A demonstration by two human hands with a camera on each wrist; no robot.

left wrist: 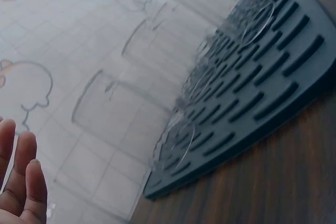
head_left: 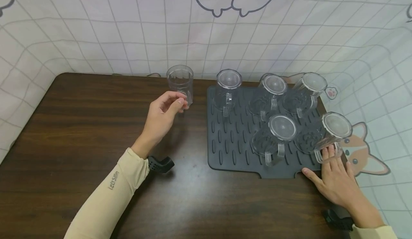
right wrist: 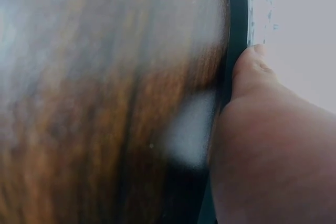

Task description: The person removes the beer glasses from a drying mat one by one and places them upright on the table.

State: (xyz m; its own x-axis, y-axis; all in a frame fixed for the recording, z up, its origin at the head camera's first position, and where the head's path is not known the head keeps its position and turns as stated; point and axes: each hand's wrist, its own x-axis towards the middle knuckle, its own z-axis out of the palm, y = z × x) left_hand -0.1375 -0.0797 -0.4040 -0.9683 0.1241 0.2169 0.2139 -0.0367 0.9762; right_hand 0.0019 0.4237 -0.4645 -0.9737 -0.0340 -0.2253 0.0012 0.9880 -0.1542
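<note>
Pinching a clear, upright glass mug (head_left: 180,81), the left hand (head_left: 163,113) curls; the right hand (head_left: 337,181) lies spread.

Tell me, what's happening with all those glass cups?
A person has their left hand at a glass cup standing right way up on the table; whether it grips the cup is hard to tell. Their right hand lies flat at the corner of a dark mat, fingers by another cup's handle. Five cups sit upside down on the mat.
</note>
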